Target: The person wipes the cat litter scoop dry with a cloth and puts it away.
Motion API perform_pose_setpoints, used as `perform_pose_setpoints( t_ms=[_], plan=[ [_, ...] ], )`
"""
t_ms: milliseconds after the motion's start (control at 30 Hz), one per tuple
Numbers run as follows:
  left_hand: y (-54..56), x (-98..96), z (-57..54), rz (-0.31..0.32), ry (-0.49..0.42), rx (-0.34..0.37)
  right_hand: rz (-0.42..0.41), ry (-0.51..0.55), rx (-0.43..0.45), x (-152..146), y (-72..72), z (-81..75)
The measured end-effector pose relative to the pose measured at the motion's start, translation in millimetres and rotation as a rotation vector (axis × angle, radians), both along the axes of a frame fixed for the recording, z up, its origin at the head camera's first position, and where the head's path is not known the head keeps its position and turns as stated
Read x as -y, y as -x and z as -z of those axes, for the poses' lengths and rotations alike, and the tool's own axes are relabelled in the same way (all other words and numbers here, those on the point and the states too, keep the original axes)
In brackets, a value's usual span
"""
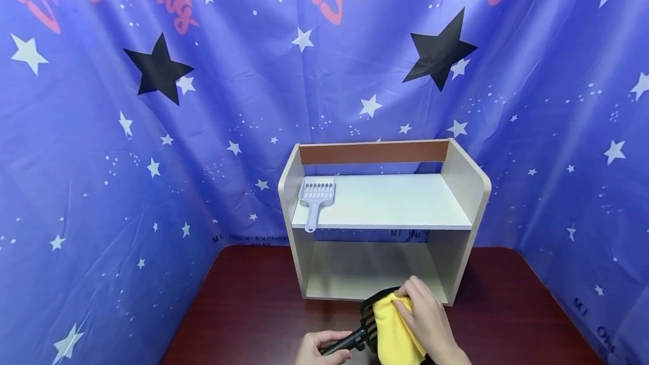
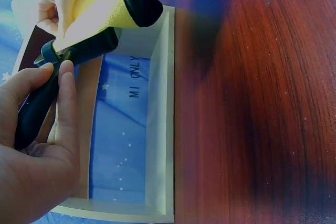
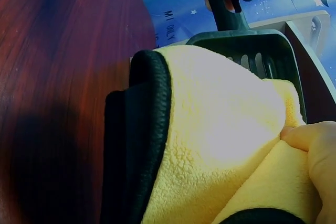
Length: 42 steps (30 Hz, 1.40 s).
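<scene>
My left hand (image 1: 320,348) grips the handle of a black slotted litter scoop (image 1: 369,320), its head tilted up in front of the shelf. A yellow cloth (image 1: 392,328) with dark edging is pinched in my right hand (image 1: 428,320) and lies over the scoop's head, covering much of it. In the right wrist view the folded cloth (image 3: 215,124) fills the middle, and some slots of the scoop (image 3: 252,64) show beyond it. From the left wrist, fingers and thumb of the left hand (image 2: 42,150) close round the dark handle (image 2: 37,106).
A two-tier white shelf unit (image 1: 385,201) stands on the dark red wooden table (image 1: 243,303). On its upper tier, at the left, lies a pale grey-blue slotted scoop (image 1: 317,196). Blue star-printed curtain (image 1: 243,100) surrounds the table at the back and sides.
</scene>
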State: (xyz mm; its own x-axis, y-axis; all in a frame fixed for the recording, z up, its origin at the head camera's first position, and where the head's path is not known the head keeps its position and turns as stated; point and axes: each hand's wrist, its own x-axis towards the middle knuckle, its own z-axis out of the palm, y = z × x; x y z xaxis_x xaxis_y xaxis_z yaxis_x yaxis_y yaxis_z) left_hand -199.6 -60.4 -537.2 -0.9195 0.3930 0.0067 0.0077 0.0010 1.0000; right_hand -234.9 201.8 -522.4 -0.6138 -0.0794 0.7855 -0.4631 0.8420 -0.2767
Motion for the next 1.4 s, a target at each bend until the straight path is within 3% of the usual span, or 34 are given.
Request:
perform_pose_setpoints(
  t_ms=[667,1100,1400],
  plan=[
    [6.5,-0.5,1.4,0.003,-0.02,-0.041,-0.025,-0.007,-0.084,-16.5,0.3,-8.5],
    [4.9,2.6,9.2,0.033,-0.048,-0.052,0.016,0.005,-0.047,-26.1,-6.9,-7.8],
    [7.8,5.9,11.6,0.04,-0.058,-0.027,0.014,0.003,-0.052,-24.2,-4.3,-7.4]
  ],
)
